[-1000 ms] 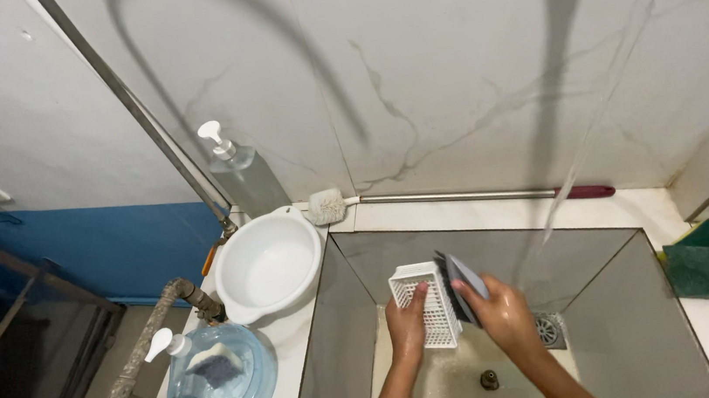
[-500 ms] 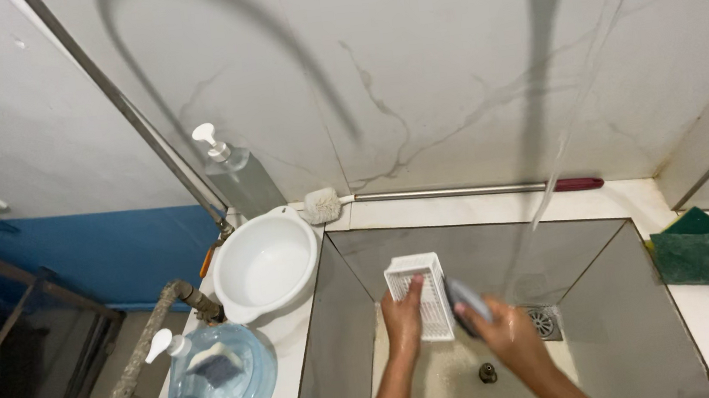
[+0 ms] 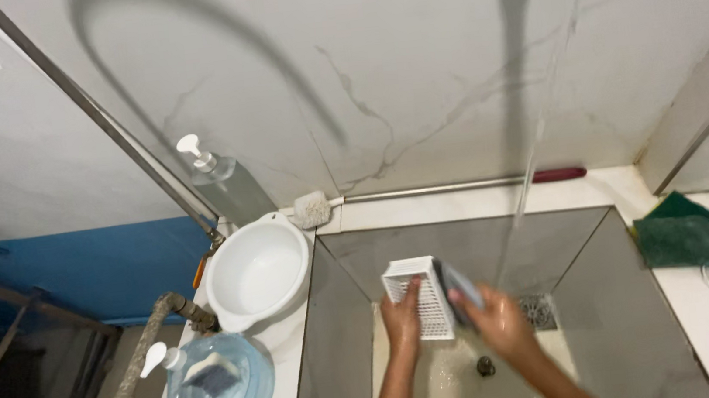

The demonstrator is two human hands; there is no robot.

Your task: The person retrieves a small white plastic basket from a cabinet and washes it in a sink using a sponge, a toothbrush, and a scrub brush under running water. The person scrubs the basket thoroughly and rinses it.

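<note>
You are scrubbing the white basket [image 3: 418, 298] low in the middle, inside the sink [image 3: 592, 288]. Your left hand [image 3: 402, 318] pinches it; your right hand [image 3: 497, 320] squeezes a grey sponge [image 3: 458, 286]. Next, turn the basket.

The white slotted basket [image 3: 418, 297] is being held lower in the sink [image 3: 342, 332] than a second ago. The grey sponge [image 3: 460, 284] is being pressed against its side, no longer raised above it by the right hand [image 3: 499, 320].
</note>
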